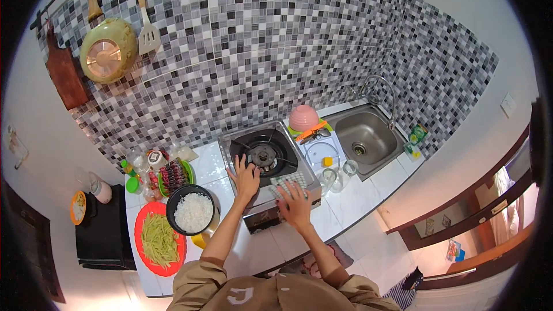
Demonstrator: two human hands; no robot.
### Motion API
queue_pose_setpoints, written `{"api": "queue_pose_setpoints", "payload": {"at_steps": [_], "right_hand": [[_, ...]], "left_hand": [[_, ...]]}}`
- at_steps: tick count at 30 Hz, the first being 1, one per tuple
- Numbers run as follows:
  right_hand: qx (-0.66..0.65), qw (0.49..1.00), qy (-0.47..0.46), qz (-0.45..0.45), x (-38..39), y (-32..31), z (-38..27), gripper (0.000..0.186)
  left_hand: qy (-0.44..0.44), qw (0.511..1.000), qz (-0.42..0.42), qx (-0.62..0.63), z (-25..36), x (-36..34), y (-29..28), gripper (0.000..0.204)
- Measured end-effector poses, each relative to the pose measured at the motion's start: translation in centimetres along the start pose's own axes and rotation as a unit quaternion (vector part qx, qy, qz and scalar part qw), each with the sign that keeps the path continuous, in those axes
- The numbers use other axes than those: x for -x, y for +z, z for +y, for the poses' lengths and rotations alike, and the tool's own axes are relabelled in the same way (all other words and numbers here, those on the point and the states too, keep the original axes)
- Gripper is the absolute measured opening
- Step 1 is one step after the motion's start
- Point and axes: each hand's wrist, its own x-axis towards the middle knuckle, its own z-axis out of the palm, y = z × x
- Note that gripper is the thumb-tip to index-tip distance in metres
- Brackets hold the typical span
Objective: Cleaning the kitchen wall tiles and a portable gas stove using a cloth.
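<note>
Right hand lies flat, fingers spread, on a green-and-white checked cloth — left hand splayed, empty, over the silver metal stove.

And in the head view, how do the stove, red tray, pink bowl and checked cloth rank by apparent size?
1. Stove
2. Red tray
Unranked below these: pink bowl and checked cloth, close in size, with the right hand covering part of the cloth.
</note>
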Motion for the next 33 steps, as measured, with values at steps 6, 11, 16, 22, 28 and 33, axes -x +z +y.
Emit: {"api": "queue_pose_setpoints", "payload": {"at_steps": [6,11,16,22,28,33], "right_hand": [[0.013,0.996,0.061,0.063,0.1,0.7,0.0,0.041],[-0.017,0.999,-0.039,0.020,0.9,1.2,-1.6,0.039],[0.060,0.997,0.038,-0.014,-1.7,0.6,1.1,0.046],[0.018,0.998,0.056,-0.021,-1.6,1.6,-1.6,0.046],[-0.014,0.994,-0.069,-0.082,-1.1,1.2,-2.2,0.049],[0.079,0.989,0.121,-0.019,-3.1,0.4,1.2,0.046]], "left_hand": [[0.013,1.000,0.024,0.011,0.2,0.0,-0.3,0.022],[0.021,0.999,0.030,0.035,1.1,-0.4,-1.2,0.024],[0.045,0.991,0.071,0.108,1.5,-0.8,-4.9,0.023],[0.097,0.969,0.130,0.187,0.8,-1.1,-11.1,0.020],[0.082,0.964,0.156,0.198,0.1,-0.4,-14.7,0.021],[0.076,0.968,0.173,0.164,-1.2,0.7,-16.5,0.017]]}}
